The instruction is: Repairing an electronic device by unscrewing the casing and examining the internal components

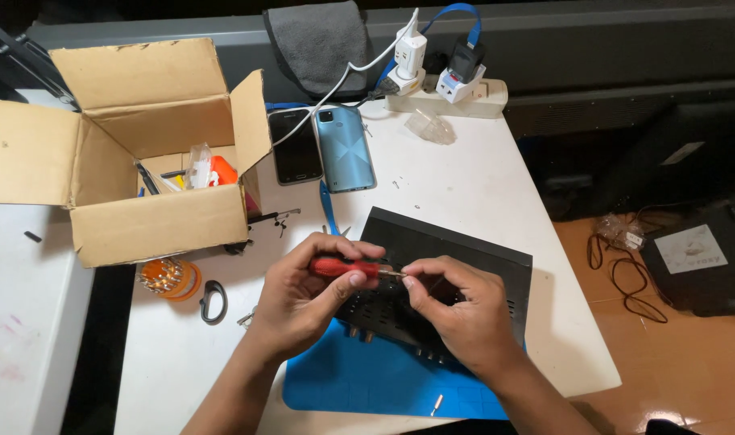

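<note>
Screwdriver (345,267) with a red handle sits mid-frame, held tight in the left hand (303,298). The right hand (456,310) pinches its metal tip, maybe fitting a bit; it is too small to tell. Under both lies a black box (472,254) on a blue mat (367,379). A cardboard box (142,145) stands upper left on the white surface (456,177).

Two bare, sleeveless, ringless forearms

red glossy plastic screwdriver handle (345,267) showing a bare metal shaft | flat black matt perforated metal box (456,254) | blue smooth rubbery mat (359,379) | brown rough cardboard carton (154,221) | white smooth desk (464,177) | grey cloth (319,40) lying matt
</note>
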